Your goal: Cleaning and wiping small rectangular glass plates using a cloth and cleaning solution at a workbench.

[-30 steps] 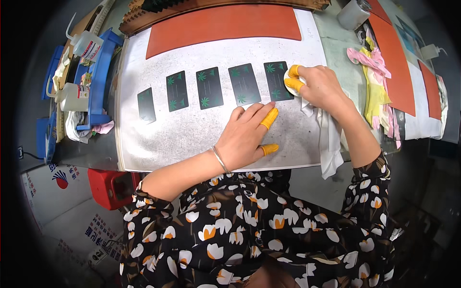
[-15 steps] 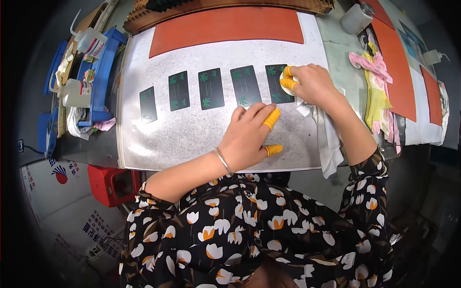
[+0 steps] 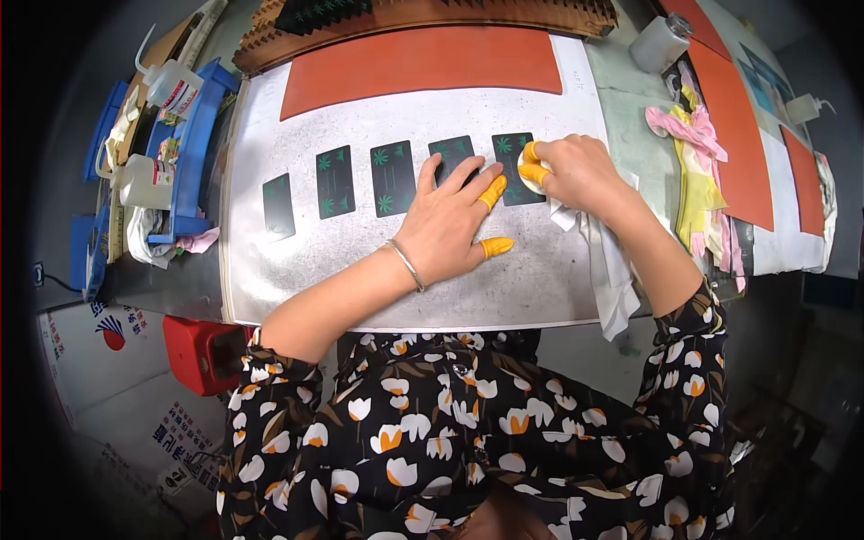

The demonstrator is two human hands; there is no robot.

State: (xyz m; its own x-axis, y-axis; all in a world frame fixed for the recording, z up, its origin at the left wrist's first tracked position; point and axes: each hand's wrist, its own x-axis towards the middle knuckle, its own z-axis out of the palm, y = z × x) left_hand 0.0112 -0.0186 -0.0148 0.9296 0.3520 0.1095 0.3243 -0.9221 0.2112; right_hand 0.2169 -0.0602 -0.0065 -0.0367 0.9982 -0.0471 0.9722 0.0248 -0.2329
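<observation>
Dark panels with green leaf prints lie in a row on the pale work surface. My left hand [image 3: 447, 216] rests over the lower part of the fourth panel [image 3: 450, 148], fingers spread, its thumb and index finger in yellow finger cots. Part of that panel is hidden under the fingers. At the rightmost panel [image 3: 511, 144], my right hand [image 3: 580, 175] pinches a small white pad [image 3: 531, 173] against the right side, also wearing yellow finger cots. To the left lie the third panel [image 3: 392, 178], the second panel [image 3: 336, 182] and a narrower end panel [image 3: 279, 207].
An orange mat [image 3: 423, 72] and a notched wooden rack [image 3: 432, 20] lie beyond the row. A white cloth [image 3: 607, 270] hangs over the front edge. Squeeze bottles [image 3: 147, 182] stand by a blue tray [image 3: 200, 148] at left; pink and yellow cloths [image 3: 697, 180] lie at right.
My left hand has shifted left, off the rightmost panel's lower edge and onto the fourth panel. My right hand keeps the pad on the rightmost panel. The whole view has shifted slightly.
</observation>
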